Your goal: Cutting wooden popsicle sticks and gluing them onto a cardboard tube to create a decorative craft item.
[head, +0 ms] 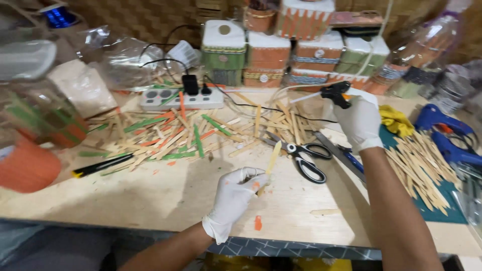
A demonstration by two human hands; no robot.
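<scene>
**Operator:** Head view, left side first. What lies there?

**Inspector:** An orange plastic cup [24,168] lies at the left edge of the pale wooden worktop [150,195]. A black-and-yellow utility knife [103,165] lies flat nearby. Behind it sits a loose heap of flat wooden sticks [165,135], some painted green or orange, the rest bare. A white power strip [175,99] with black plugs is at the rear.

**Operator:** Left hand?

**Inspector:** The left hand [235,198], in a white glove, rests low at centre, forearm entering from below. Its fingers are closed round the lower end of one bare wooden stick [272,158], which stands nearly upright, tilted slightly right. A small orange piece [258,223] lies on the worktop just below.

**Operator:** Centre and right?

**Inspector:** Black-handled scissors [301,155] lie open beside a metal ruler [337,153]. The right hand [360,123], also gloved, is raised, arm extended forward; its fingers are wrapped round a black glue gun [335,94] with nozzle pointing left. A second pile of bare sticks [422,168] lies on a green cutting mat [442,211]. A yellow cloth [396,120] and blue glue gun [442,125] follow.

**Operator:** Packages?

**Inspector:** Stacked boxy containers [291,50] with white lids and orange or green sides line the rear.
</scene>
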